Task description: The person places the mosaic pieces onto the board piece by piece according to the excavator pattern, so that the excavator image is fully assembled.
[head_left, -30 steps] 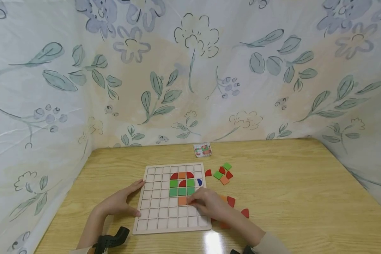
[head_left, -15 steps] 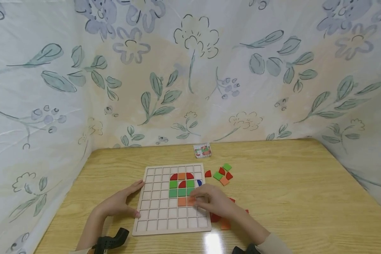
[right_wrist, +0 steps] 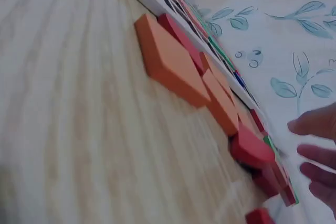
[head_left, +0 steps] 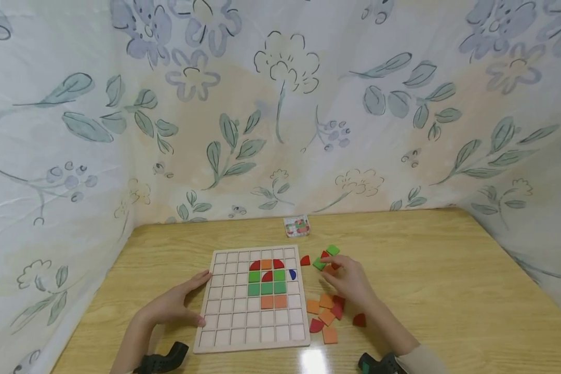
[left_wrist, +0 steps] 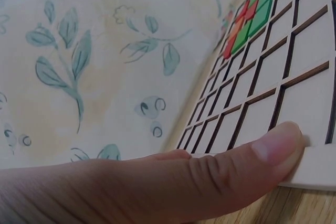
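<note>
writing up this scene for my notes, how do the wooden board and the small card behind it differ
Size: the wooden board is much larger than the small card. Surface: the wooden board has a grid with coloured pieces set in it, while the small card bears a coloured picture. Contact: the left hand touches the wooden board; no hand touches the small card. Shared: both are on the table and show red and green.
</note>
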Action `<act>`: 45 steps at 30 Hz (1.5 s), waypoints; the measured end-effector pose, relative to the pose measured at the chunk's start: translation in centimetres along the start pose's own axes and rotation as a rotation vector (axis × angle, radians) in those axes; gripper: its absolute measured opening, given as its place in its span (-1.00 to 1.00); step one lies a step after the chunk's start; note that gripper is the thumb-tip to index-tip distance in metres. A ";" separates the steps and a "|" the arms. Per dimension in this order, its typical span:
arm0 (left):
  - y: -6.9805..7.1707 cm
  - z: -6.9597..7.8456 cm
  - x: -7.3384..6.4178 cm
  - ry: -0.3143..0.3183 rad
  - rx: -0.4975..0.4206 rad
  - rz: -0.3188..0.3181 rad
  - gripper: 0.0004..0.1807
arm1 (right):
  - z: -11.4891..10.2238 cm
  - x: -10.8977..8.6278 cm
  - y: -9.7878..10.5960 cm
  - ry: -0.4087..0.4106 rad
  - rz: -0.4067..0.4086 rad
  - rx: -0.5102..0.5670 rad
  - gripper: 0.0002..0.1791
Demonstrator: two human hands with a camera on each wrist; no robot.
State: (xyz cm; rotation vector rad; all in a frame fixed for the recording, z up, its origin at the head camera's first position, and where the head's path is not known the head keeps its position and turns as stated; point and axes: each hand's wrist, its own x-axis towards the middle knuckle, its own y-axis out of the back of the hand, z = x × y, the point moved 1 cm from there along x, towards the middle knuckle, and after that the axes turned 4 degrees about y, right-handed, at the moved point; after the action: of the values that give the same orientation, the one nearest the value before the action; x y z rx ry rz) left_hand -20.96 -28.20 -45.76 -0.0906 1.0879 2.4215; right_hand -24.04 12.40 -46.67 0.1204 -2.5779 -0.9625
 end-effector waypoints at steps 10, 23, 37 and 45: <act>-0.8 -0.6 -0.1 -0.003 -0.002 -0.001 0.15 | 1.4 -0.7 -0.4 -0.092 -0.024 -0.062 -0.68; -0.8 -0.5 -0.3 -0.002 -0.016 -0.006 0.15 | 1.8 -1.1 -0.6 -0.046 -0.007 -0.129 -0.73; -0.5 -0.2 -0.1 0.019 -0.008 0.002 0.15 | 1.6 -0.9 -0.2 -0.053 -0.027 -0.086 -0.72; -0.1 0.1 0.0 0.025 -0.003 0.001 0.15 | 1.2 -0.5 0.7 -0.119 -0.052 0.043 -0.71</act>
State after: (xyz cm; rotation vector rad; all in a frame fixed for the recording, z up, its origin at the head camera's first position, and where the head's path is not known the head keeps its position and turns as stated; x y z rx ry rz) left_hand -20.90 -28.01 -45.77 -0.1211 1.0956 2.4294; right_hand -24.00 13.79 -47.17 0.1464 -2.7175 -0.9593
